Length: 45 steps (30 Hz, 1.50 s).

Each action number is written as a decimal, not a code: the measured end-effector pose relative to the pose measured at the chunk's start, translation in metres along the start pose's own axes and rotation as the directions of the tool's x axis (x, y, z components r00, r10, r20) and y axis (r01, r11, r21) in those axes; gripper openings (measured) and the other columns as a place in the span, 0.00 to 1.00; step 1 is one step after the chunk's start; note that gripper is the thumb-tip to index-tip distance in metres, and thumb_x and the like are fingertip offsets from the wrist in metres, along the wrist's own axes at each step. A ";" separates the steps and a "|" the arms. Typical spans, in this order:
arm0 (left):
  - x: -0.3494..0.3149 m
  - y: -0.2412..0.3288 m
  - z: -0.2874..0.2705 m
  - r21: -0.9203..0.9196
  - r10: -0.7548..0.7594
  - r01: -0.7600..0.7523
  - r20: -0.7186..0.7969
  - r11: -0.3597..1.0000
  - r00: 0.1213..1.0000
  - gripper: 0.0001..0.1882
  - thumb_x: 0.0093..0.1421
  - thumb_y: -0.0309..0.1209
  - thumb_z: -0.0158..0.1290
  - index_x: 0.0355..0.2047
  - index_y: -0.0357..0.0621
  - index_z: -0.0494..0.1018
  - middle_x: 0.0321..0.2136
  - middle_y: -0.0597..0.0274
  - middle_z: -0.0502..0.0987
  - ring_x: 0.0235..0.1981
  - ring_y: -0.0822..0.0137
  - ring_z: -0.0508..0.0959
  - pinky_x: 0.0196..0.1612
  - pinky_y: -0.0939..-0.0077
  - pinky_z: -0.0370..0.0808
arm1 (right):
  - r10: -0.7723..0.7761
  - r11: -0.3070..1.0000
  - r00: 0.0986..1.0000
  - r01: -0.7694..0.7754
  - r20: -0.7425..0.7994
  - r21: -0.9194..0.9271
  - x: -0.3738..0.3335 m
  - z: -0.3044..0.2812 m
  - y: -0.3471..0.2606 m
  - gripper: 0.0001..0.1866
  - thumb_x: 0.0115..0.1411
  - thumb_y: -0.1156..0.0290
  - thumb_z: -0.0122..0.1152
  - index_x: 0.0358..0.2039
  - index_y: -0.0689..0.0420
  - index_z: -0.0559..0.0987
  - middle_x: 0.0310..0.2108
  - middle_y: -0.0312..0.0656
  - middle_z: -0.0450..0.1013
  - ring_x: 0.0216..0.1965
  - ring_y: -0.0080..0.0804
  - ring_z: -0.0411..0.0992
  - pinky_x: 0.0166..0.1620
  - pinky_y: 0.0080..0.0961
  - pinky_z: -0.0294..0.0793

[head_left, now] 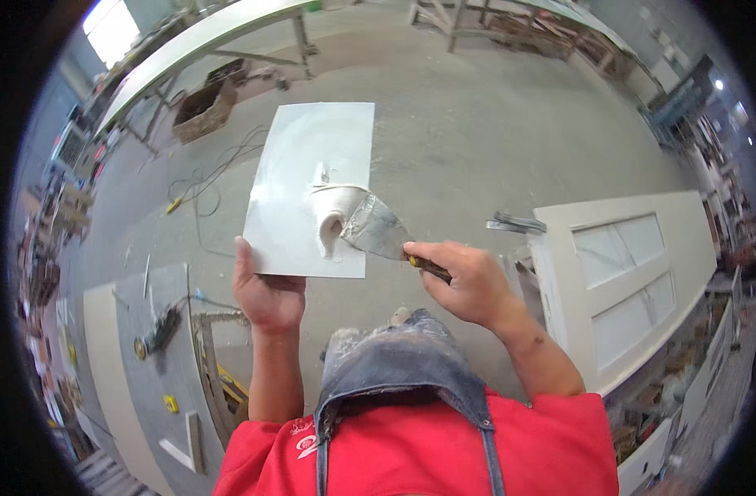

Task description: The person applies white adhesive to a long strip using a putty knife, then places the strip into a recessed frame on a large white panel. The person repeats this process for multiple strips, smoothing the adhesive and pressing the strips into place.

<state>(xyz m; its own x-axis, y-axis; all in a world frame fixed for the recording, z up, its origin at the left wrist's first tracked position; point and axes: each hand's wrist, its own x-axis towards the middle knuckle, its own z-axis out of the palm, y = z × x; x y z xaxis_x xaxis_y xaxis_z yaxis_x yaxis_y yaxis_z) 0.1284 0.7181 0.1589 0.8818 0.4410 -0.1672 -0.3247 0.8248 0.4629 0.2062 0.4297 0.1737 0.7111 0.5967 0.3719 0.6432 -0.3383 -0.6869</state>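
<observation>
My left hand (266,293) grips the near edge of a flat white rectangular board (299,165), held out level in front of me. A lump of white putty (335,211) sits on the board's right side. My right hand (469,277) is closed on the dark handle of a wide metal putty knife (378,230). The knife's blade rests against the putty at the board's right edge.
A white panelled door (634,273) lies flat to my right on supports. A grey panel with a power tool (159,331) lies at lower left. Cables (213,178) trail over the concrete floor. A long workbench (188,45) and a wooden crate (203,107) stand at the back left.
</observation>
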 end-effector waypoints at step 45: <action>0.398 -0.650 0.390 0.642 -0.667 0.257 0.745 0.722 0.014 0.45 0.71 0.55 0.49 0.75 0.35 0.51 0.69 0.51 0.64 0.69 0.55 0.66 0.70 0.55 0.60 | 0.931 0.341 -0.211 0.208 -0.298 0.917 0.090 -0.284 0.326 0.27 0.71 0.67 0.57 0.68 0.59 0.67 0.32 0.47 0.79 0.15 0.25 0.71 0.15 0.21 0.65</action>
<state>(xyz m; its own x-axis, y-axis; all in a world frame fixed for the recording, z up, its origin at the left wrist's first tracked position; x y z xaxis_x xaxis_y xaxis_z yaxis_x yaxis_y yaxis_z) 0.8236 0.2192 0.1310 0.4841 -0.8074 0.3373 0.2117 0.4822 0.8501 0.5606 0.1665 0.1604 0.5336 -0.6578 -0.5317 0.1065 0.6759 -0.7293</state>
